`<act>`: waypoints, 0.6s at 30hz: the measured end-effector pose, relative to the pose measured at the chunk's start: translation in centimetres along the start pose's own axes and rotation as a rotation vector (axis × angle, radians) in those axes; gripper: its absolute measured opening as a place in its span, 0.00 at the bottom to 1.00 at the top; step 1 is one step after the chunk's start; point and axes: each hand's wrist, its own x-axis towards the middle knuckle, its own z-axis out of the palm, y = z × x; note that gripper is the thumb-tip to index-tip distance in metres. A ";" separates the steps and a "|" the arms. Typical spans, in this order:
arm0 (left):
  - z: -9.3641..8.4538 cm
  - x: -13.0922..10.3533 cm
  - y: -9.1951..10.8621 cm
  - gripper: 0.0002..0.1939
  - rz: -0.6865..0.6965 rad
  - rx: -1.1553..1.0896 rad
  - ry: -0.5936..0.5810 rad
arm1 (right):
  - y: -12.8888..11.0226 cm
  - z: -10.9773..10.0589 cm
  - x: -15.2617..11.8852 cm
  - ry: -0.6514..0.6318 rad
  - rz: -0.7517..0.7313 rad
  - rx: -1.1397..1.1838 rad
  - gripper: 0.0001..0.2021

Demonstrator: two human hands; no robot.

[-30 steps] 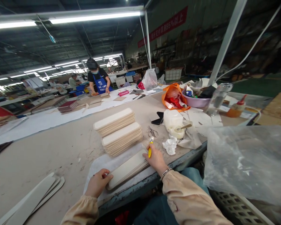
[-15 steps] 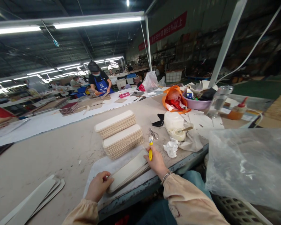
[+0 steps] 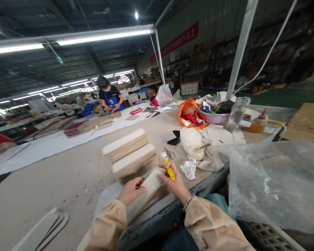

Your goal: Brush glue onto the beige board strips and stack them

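Observation:
Long pale panels with rounded ends point(image 3: 143, 199) lie at the table's front edge, on a white sheet point(image 3: 107, 196). My left hand point(image 3: 132, 191) grips the left long edge of the top panel, thumb on its face. My right hand point(image 3: 174, 178) holds a yellow-handled brush point(image 3: 170, 170) between its fingers, bristles pointing up and left, while its fingertips touch the panel's far right end. Just beyond stand two neat stacks of similar panels point(image 3: 125, 143), point(image 3: 134, 163). Metal scissors point(image 3: 170, 153) lie behind the brush.
A glue tub point(image 3: 196, 150), crumpled paper point(image 3: 188, 168), orange bag point(image 3: 191, 114), purple basin point(image 3: 216, 118) and glass jar point(image 3: 237, 113) are at right. Loose panels point(image 3: 43, 230) lie front left. A person in a blue apron point(image 3: 111, 99) stands across the table.
My left hand has moved right and up along the panel, closer to my right hand. The top panel is now turned more steeply, and the brush tilts further left.

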 end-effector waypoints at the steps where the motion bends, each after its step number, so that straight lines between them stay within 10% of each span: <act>1: 0.2 0.4 0.5 0.14 -0.003 -0.023 -0.047 | -0.2 -0.1 0.1 0.007 0.000 0.022 0.18; 18: 7.0 -3.7 4.5 0.16 -0.132 -0.903 0.027 | -0.1 -1.4 0.3 0.087 -0.048 0.104 0.18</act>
